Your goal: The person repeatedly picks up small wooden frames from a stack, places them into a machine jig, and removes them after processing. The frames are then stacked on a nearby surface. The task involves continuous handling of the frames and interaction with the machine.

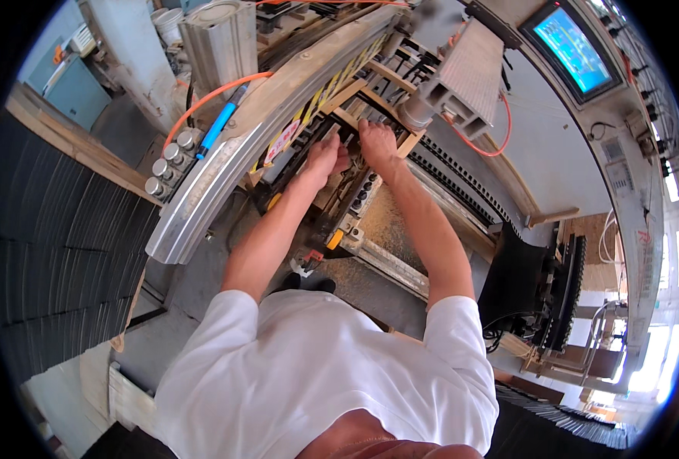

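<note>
Both my arms reach forward into a machine bed with dark rails and pale wooden strips point(345, 96). My left hand point(326, 158) is at the left side of the bed, its fingers curled inward. Beside it, my right hand point(378, 143) is bent over the far end of a dark rail, knuckles up and fingers closed downward. The fingertips of both hands are hidden, so whatever they grip does not show. Close below the right hand, a row of round black fittings point(364, 191) runs along the rail. A yellow piece point(335, 239) sits at the rail's near end.
Sawdust point(389, 218) covers the area right of the rail. A curved metal beam point(194, 195) at left carries a blue pen-like object point(221, 122) and an orange hose point(217, 93). A lit screen point(573, 50) hangs at upper right. Black stacked sheets point(56, 245) stand at far left.
</note>
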